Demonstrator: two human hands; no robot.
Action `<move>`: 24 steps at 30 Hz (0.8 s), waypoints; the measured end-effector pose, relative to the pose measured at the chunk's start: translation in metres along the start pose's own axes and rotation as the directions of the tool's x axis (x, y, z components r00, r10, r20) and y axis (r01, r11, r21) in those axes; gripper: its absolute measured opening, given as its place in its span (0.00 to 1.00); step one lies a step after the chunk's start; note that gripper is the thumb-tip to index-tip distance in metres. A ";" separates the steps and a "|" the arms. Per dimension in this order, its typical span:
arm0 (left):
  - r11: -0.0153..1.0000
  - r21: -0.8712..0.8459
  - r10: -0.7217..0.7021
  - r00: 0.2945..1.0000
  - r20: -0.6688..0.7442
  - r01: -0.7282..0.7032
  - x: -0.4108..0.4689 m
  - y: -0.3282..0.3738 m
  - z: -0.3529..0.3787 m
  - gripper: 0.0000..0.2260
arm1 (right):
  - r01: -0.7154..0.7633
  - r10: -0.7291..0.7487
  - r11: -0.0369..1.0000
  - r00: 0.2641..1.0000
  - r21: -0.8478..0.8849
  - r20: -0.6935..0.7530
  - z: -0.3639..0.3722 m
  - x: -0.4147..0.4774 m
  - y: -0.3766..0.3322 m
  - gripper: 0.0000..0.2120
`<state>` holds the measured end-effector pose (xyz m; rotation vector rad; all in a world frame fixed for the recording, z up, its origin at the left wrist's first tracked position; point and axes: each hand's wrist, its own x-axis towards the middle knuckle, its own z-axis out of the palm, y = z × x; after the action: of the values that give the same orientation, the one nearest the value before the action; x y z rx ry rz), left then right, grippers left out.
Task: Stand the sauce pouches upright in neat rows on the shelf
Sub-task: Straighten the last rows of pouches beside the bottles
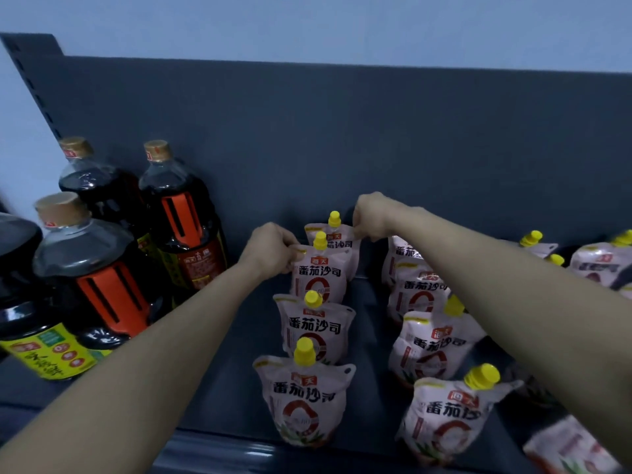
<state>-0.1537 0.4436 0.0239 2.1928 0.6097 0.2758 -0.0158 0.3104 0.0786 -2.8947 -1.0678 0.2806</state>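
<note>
White tomato-sauce pouches with yellow caps stand in rows on the dark shelf (236,398). The left row runs from a front pouch (304,401) back to a rearmost pouch (337,236). My left hand (270,251) pinches the top left corner of the second pouch from the back (321,275). My right hand (372,217) pinches the top right corner of the rearmost pouch. A second row (431,347) stands to the right, partly hidden under my right forearm; its front pouch (448,415) leans to the right.
Large dark soy sauce bottles (181,217) with orange handles stand at the left of the shelf. More pouches (598,265) sit at the far right, and one (567,446) lies flat at the bottom right. The grey back panel (342,131) rises behind everything.
</note>
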 end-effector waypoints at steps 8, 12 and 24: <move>0.999 0.014 0.029 0.999 0.018 -0.029 -0.001 0.000 0.003 0.05 | 0.005 0.008 0.997 0.989 0.083 -0.151 -0.012 -0.019 0.002 0.12; 1.000 -0.010 0.024 0.999 0.034 -0.024 -0.003 0.000 0.002 0.05 | 0.013 0.007 0.993 0.984 0.113 -0.176 -0.013 -0.025 -0.008 0.11; 0.998 0.034 0.053 0.998 0.043 -0.054 -0.026 0.012 -0.027 0.10 | 0.000 0.025 0.990 0.984 0.138 -0.177 -0.020 -0.038 -0.025 0.11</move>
<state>-0.1821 0.4417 0.0505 2.2458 0.5371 0.2486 -0.0560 0.3055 0.1068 -2.7440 -0.9612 0.0885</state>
